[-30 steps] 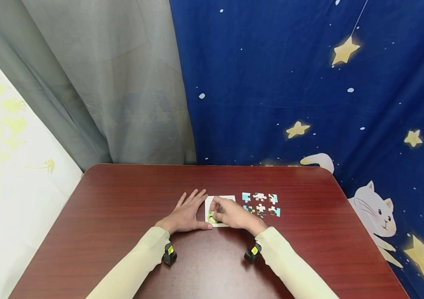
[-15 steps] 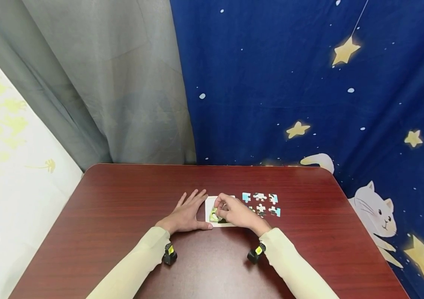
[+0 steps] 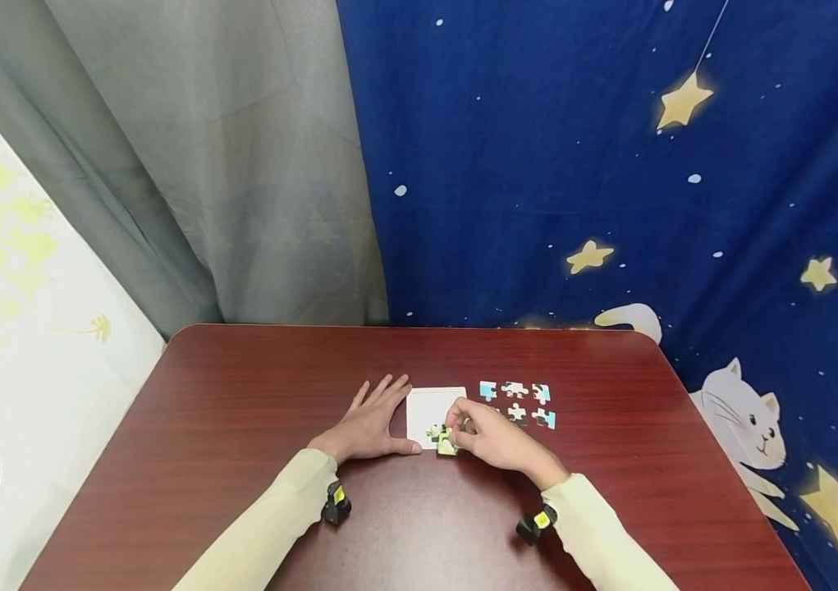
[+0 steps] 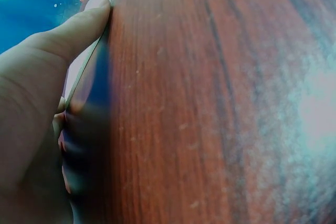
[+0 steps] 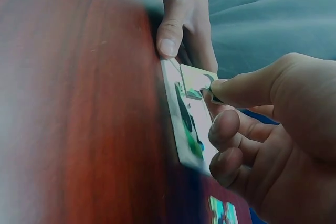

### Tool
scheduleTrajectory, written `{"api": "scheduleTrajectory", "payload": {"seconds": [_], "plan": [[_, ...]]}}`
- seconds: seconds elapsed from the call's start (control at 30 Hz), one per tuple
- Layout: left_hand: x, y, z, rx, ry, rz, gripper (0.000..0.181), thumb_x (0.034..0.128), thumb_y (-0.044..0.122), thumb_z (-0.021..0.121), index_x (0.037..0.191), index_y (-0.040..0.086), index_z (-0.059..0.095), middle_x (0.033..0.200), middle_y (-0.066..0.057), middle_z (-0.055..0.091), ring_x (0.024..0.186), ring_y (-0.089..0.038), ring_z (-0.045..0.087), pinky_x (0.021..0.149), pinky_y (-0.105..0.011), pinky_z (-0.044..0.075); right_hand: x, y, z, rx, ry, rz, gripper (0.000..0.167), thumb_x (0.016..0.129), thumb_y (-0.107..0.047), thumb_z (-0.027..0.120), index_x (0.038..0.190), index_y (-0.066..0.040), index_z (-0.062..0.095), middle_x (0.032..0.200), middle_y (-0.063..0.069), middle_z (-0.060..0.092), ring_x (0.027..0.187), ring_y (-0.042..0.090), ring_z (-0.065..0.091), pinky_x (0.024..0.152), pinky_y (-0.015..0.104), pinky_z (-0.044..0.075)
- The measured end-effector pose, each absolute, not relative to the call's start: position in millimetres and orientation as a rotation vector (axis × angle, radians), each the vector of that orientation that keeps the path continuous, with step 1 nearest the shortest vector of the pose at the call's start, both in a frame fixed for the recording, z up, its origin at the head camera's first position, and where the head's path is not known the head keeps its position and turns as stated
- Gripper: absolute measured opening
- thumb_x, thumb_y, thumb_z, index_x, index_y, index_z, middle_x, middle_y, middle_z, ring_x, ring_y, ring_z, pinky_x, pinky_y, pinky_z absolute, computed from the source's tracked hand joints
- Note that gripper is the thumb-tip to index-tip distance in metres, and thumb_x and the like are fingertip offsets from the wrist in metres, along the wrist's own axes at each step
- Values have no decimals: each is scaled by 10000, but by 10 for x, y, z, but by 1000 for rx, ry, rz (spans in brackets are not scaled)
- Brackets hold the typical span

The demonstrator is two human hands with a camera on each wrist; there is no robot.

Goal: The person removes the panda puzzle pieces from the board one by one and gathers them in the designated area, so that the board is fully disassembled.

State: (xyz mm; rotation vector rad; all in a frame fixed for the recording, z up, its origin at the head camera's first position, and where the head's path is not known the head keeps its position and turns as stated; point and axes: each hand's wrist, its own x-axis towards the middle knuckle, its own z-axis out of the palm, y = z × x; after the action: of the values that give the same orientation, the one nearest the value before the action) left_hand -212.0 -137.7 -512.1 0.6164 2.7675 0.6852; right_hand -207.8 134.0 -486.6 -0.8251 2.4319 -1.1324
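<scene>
Head view: the green puzzle piece [image 3: 446,445] is pinched in the fingers of the right hand [image 3: 491,437], at their left, over the near edge of the white board [image 3: 428,404]; the left hand [image 3: 368,427], fingers spread, touches its near-left corner.

The board [image 3: 429,405] lies flat, white, with a rim along its edges; green and dark shapes show at its near side, whether print or pieces is unclear. The held piece [image 3: 446,444], light green and white with dark patches, is pinched in the right hand [image 3: 491,433] over the board's near edge. To the right, the loose pieces [image 3: 515,390], white, light blue and black, lie flat, unjoined, in two rows, the near row partly hidden.
</scene>
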Motion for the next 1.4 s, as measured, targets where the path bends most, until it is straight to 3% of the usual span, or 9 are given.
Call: {"api": "scheduleTrajectory", "payload": {"seconds": [0.43, 0.67, 1.4], "plan": [[-2135, -1386, -5175, 651, 2775, 757, 1124, 840, 622, 816, 1677, 60, 317, 1794, -105, 239, 1685, -371, 144, 1338, -659, 36, -1917, 1780, -4918, -786, 2470, -1121, 52, 1025, -84, 666, 1046, -105, 623, 876, -6, 646, 749, 59, 562, 684, 218, 468], [-2171, -1403, -5256, 635, 2777, 777, 1150, 827, 664, 808, 1689, 94, 303, 1803, -68, 221, 1697, -329, 115, 1346, -639, 6, -1940, 1976, -4880, -730, 2478, -1122, 58, 1017, -57, 664, 1048, -83, 622, 870, 24, 645, 709, 72, 535, 662, 217, 451], [-2129, -1379, -5128, 623, 2784, 666, 1128, 848, 685, 793, 1693, 120, 305, 1805, -37, 214, 1700, -304, 120, 1357, -626, 45, -2062, 2015, -4912, -650, 2546, -1082, 60, 989, -72, 710, 1012, -75, 655, 745, 17, 581, 631, 73, 490, 617, 226, 443]]}}
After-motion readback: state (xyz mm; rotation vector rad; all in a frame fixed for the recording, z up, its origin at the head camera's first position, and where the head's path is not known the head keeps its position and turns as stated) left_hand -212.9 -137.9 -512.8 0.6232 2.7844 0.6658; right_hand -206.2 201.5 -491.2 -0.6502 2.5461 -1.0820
